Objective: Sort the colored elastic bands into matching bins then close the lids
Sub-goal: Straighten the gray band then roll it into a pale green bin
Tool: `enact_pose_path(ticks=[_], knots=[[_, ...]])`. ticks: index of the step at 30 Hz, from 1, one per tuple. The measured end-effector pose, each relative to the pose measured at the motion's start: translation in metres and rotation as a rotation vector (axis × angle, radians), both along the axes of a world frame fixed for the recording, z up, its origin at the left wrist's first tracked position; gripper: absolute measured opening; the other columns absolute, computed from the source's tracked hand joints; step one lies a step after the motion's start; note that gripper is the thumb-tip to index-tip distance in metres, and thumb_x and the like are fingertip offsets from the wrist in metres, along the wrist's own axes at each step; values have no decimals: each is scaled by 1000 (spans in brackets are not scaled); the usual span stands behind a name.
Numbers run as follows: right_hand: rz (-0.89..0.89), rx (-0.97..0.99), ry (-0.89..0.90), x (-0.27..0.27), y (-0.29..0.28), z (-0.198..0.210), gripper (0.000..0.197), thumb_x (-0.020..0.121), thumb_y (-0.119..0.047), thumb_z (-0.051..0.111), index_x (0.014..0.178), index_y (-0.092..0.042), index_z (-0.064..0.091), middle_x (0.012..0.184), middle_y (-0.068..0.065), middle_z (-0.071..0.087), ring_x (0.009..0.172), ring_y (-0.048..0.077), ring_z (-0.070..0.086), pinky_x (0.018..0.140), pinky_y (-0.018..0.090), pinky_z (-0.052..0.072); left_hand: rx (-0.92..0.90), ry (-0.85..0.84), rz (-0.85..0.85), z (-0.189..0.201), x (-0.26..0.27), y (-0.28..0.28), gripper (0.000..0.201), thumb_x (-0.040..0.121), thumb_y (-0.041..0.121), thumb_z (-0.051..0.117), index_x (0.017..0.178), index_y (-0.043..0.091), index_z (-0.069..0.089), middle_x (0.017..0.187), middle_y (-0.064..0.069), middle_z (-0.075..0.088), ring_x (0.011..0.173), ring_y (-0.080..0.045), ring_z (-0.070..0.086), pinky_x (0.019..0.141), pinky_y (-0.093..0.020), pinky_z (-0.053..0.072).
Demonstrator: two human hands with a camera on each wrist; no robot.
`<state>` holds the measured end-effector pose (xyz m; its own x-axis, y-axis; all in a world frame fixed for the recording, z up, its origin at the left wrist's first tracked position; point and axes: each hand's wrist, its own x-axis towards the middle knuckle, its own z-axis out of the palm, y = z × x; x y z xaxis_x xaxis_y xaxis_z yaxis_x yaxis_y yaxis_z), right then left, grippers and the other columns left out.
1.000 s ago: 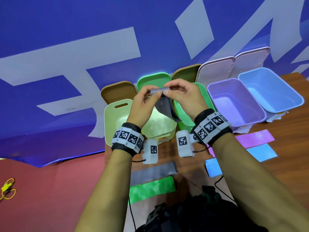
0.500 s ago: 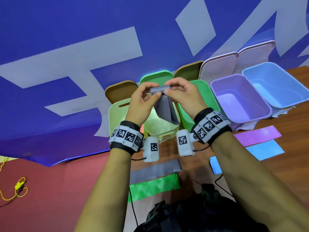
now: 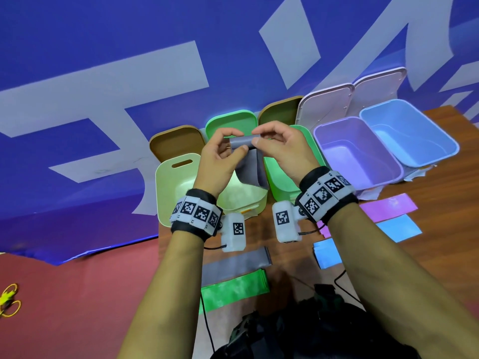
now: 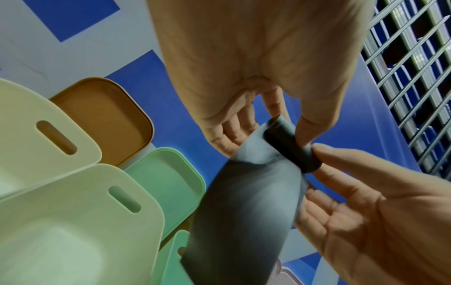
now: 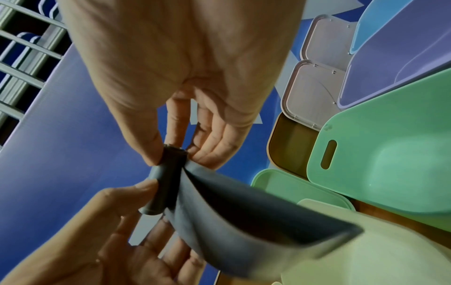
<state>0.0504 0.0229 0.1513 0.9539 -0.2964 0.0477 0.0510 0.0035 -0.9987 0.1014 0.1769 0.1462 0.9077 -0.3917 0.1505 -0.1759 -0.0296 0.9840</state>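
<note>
Both hands hold a grey elastic band (image 3: pixel 248 164) in the air above the pale yellow-green bins (image 3: pixel 176 182). Its top end is rolled into a small tube (image 4: pixel 288 146) and the rest hangs loose. My left hand (image 3: pixel 228 143) pinches the left end of the roll, and my right hand (image 3: pixel 261 138) pinches the right end (image 5: pixel 171 160). A green bin (image 3: pixel 313 151), a purple bin (image 3: pixel 357 154) and a blue bin (image 3: pixel 409 133) stand open in a row to the right.
On the wooden table lie a grey band (image 3: pixel 233 265), a green band (image 3: pixel 233 291), a purple band (image 3: pixel 388 206) and two blue bands (image 3: pixel 399 228). Lids (image 3: pixel 326 104) lean against the blue banner behind the bins. A dark bag (image 3: pixel 298 332) sits near my body.
My fingers have turned the grey band further, so the rolled part is thicker and the hanging tail is shorter. The hands stay above the same bins.
</note>
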Motion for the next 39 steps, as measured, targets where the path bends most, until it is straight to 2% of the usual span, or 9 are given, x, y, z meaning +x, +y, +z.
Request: enact_pose_path(ticks=[5,13,18,22,25,30,32,36,39], knots=[[-16,-10,-13,-4,-4,1,19,86,-4,72,105,-6,69,100,7,71,87,11,70,87,26,56,25,55,12,-5,-1,-3,16,94,8,61,110,10,59,93,-2,72,88,-15,67,82,-38,52],[-9,45,23,-6,-5,-2,23,87,-10,68,110,-9,68,105,14,67,91,13,65,95,43,53,4,2,1,-4,-4,-7,29,86,-9,64,106,12,58,103,-3,64,91,-8,64,79,-21,52],[-13,15,10,-10,-6,-3,20,89,-5,69,108,-9,67,107,15,68,87,8,67,86,28,55,-5,52,1,-6,-6,-6,28,88,-1,65,114,7,57,110,-10,67,97,-12,64,83,-23,51],[-5,20,0,-11,-2,-2,24,86,3,68,109,-6,66,110,15,69,85,14,69,88,30,54,48,67,68,-9,-5,-6,13,95,6,60,108,6,58,80,14,70,77,1,63,71,-14,47],[13,40,-7,-11,1,-2,30,85,11,62,112,-3,63,112,11,67,86,9,70,86,25,55,42,50,74,-7,-5,-3,18,93,2,63,109,5,58,94,1,70,86,-6,65,75,-17,50],[-26,32,36,-8,4,-6,19,91,-12,66,110,-12,68,102,5,66,97,14,65,92,40,54,26,-7,36,-3,-7,1,29,85,-10,65,109,6,57,107,-6,61,93,-5,64,82,-19,51],[-31,25,35,-8,4,-7,18,91,-10,67,109,-10,68,98,4,66,92,8,65,89,36,55,16,9,27,-4,-6,2,31,85,-8,66,110,8,58,109,-6,62,97,-9,64,84,-22,51],[-17,34,9,-8,5,-7,22,88,-4,69,110,-6,67,102,6,67,85,1,67,82,21,54,24,99,51,-8,-7,1,14,94,5,62,107,2,60,91,7,69,86,-3,64,76,-17,49],[-7,44,14,-9,5,-8,25,87,-2,69,111,-6,66,109,14,69,81,9,69,79,25,55,70,75,73,-11,-5,-1,7,95,8,61,101,6,63,81,15,69,80,-1,62,73,-19,47]])
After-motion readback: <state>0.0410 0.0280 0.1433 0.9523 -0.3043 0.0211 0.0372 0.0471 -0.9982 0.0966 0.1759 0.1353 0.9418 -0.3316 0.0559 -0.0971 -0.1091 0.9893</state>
